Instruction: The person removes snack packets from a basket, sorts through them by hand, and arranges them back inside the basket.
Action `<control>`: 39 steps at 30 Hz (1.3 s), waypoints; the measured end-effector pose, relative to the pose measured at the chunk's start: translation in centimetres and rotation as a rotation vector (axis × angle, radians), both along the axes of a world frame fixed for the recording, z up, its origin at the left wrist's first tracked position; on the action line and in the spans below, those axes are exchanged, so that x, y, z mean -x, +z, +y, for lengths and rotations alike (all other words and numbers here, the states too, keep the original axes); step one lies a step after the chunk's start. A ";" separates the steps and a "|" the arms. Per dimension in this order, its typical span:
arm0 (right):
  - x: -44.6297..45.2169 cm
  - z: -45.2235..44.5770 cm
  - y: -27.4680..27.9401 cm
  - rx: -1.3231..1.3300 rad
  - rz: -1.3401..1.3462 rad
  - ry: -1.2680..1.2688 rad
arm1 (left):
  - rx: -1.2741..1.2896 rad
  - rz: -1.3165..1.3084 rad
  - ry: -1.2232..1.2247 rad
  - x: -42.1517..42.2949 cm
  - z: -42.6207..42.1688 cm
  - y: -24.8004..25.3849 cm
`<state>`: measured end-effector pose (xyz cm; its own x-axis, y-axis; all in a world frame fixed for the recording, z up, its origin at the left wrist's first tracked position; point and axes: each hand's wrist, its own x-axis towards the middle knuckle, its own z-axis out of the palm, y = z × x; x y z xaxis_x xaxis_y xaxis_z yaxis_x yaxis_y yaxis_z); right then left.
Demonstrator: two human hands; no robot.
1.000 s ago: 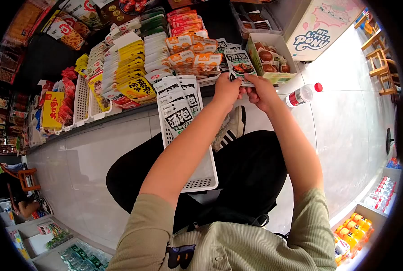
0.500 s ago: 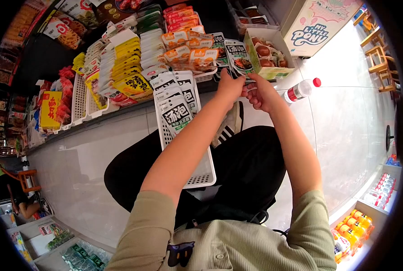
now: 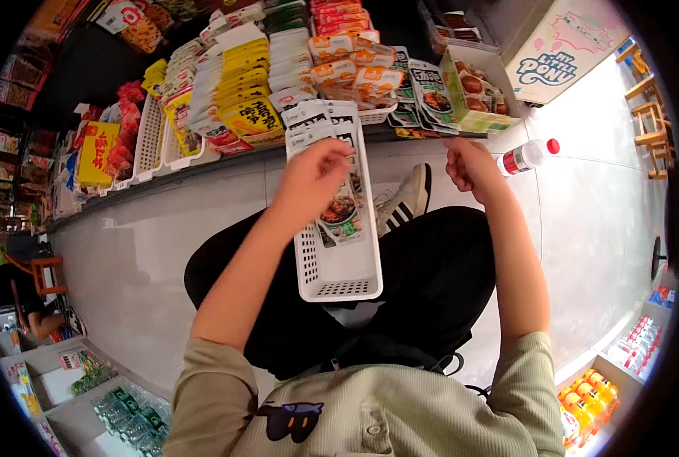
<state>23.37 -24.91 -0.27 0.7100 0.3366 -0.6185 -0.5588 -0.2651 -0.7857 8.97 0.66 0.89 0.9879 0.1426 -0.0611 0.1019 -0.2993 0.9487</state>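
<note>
My left hand (image 3: 313, 181) is over the white plastic basket (image 3: 342, 290), its fingers curled in front of the packets inside. Whether it grips one is hidden. Several silver-and-black snack packets (image 3: 341, 219) stand in the basket; the front one has a food picture and a green lower part. The basket rests on my lap between my legs. My right hand (image 3: 473, 169) is curled with nothing visible in it, just below the shelf edge. Above it, matching snack packets (image 3: 433, 95) lean on the shelf beside an open box of round brown packaged snacks (image 3: 473, 91).
Orange packs (image 3: 358, 72) and yellow packs (image 3: 244, 99) fill the shelf to the left. A red-capped bottle (image 3: 526, 157) lies on the floor at right, near a large printed carton (image 3: 556, 57). Drink bottles (image 3: 589, 400) stand at lower right. Another person (image 3: 27, 301) sits far left.
My hands have parted from the packets on the shelf. The left has come back over the basket; the right has drawn down a little. More of the shelf packets now show, and the view has shifted.
</note>
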 end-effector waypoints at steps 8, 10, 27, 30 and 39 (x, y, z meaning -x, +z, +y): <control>5.6 6.3 1.0 0.057 -0.816 0.406 | -0.790 -0.131 0.118 3.0 4.5 -0.8; 6.8 8.6 2.1 0.072 -1.013 0.522 | -0.843 -0.127 0.131 2.7 4.3 -1.2; 7.7 9.4 1.0 0.135 -1.220 0.528 | -0.446 0.037 -0.044 3.7 3.2 1.0; 7.9 9.1 1.3 0.113 -1.231 0.569 | -0.405 0.057 -0.113 4.5 2.7 1.2; 9.4 7.6 1.7 -0.005 -1.251 0.706 | -0.376 -0.033 -0.253 5.9 1.8 1.5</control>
<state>13.99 -17.30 1.43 0.4627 0.8417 0.2782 0.7322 -0.1859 -0.6553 3.07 2.47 2.34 0.9951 -0.0974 -0.0195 -0.0471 -0.6351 0.7710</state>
